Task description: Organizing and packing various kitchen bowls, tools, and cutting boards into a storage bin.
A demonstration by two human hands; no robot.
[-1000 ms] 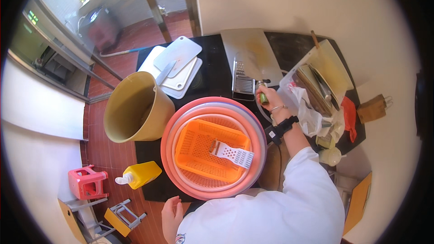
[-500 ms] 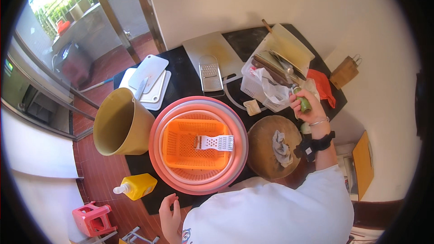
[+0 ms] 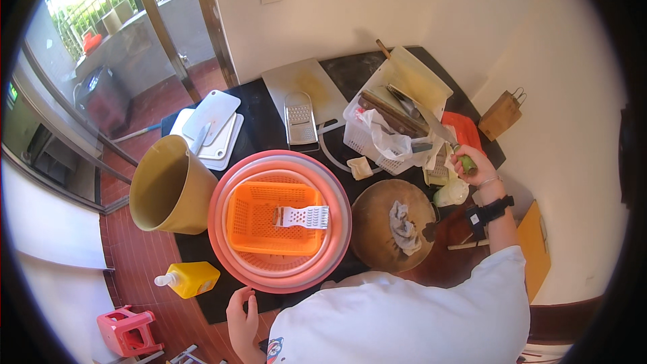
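My right hand (image 3: 475,166) is wrapped round the green handle of a knife (image 3: 438,125). Its broad blade points up and left, over the white plastic basket (image 3: 377,145) at the right rear. Other flat tools and a crumpled white plastic bag (image 3: 387,136) fill that basket. Down at the front edge, my left hand (image 3: 242,313) hangs empty with loosely bent fingers, thumb apart. Nearest to it are stacked pink basins (image 3: 226,259). In them rests an orange plastic basket (image 3: 259,219) with a small metal grater (image 3: 303,217) across its right side.
A round wooden chopping block (image 3: 367,229) bears a crumpled cloth (image 3: 403,229). To the left stand a tan bucket (image 3: 168,189) and a yellow pump bottle (image 3: 193,279). Behind lie white cutting boards (image 3: 214,116) with a small knife, and a flat grater (image 3: 300,121). A pale green jar (image 3: 451,193) stands near my right wrist.
My right hand has moved slightly right and down with the green handle, and the knife's blade now shows. The view has shifted a little. My left hand stays low and empty.
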